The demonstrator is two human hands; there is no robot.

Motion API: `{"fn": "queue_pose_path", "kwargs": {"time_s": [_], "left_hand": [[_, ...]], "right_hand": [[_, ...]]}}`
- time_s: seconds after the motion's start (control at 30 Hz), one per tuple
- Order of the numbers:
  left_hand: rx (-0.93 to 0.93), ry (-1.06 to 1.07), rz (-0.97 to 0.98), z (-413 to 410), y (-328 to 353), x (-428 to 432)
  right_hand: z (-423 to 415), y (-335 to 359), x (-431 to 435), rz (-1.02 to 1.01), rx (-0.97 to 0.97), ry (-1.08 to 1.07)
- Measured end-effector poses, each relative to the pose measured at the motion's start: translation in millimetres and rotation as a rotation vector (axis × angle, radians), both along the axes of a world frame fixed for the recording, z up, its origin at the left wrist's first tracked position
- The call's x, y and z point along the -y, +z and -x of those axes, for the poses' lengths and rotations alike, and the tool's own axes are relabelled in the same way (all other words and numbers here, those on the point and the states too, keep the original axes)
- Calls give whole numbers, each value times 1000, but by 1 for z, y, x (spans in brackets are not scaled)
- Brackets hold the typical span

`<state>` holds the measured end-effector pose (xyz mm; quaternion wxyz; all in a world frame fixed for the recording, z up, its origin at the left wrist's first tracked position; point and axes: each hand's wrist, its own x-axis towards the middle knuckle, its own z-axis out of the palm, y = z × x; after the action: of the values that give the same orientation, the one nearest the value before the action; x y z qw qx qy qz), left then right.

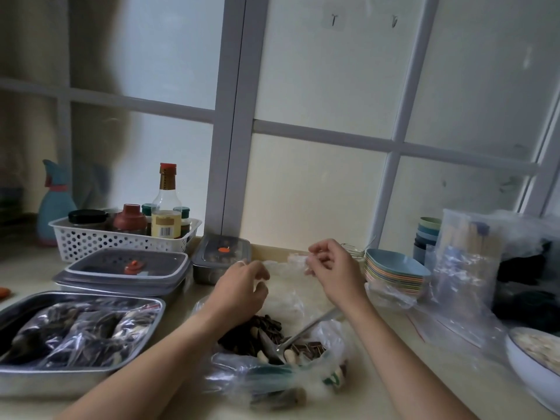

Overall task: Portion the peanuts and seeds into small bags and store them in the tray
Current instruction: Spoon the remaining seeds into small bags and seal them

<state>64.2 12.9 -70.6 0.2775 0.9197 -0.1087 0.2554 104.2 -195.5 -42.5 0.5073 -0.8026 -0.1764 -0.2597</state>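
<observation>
Left hand (pixel 242 286) and right hand (pixel 331 269) are raised together just above the counter (pixel 472 380), a little apart, each with its fingers curled and pinching a side of the small bag (pixel 285 266), a clear film stretched between them. The film is blurred, so I cannot tell whether its mouth is open or sealed. I judge the hands hold it by its two sides to spread the mouth for filling, which is why both are busy and neither has the spoon (pixel 309 328). The spoon rests with its bowl down in the seeds and peanuts (pixel 263 331), handle leaning up toward the right wrist, parked where the right hand can drop onto it. The mix sits in the large bag (pixel 327 341), slumped open on the counter directly below and between the forearms, so a scoop has only a brief lift to the small bag. The tray (pixel 81 377) lies on the counter just left of the large bag, on the left hand's side, and already holds several filled bags (pixel 91 331) lying flat and overlapping; I take that to mean the portioning is well under way, though plenty of mix is left. A pack of empty bags (pixel 466 256) stands to the right, near the right hand for the next one. My worry is that thin film sagging shut as the spoon comes up.
</observation>
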Motion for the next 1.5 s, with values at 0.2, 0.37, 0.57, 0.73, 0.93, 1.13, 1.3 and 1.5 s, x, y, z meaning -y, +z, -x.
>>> {"fn": "queue_pose_path", "kwargs": {"time_s": [0.2, 0.37, 0.57, 0.73, 0.93, 1.13, 1.3, 1.5], "left_hand": [[-198, -239, 550, 17, 7, 9], [-404, -395, 883, 24, 14, 11], [-363, -412, 836, 24, 14, 7], [-236, -204, 506, 25, 12, 5], [8, -56, 224, 18, 5, 3], [132, -151, -28, 14, -2, 5], [238, -122, 12, 10, -8, 11], [273, -104, 50, 12, -9, 9]], "right_hand": [[19, -2, -19, -357, -185, 185], [29, 1, -24, -612, -269, 314], [33, 1, -24, -421, -366, 394], [33, 3, -19, -284, -401, 412], [30, -3, -24, -191, -313, 324], [34, -2, -28, -207, -330, 361], [39, 0, -28, -211, -388, 484], [33, -3, -29, -171, -346, 321]]}}
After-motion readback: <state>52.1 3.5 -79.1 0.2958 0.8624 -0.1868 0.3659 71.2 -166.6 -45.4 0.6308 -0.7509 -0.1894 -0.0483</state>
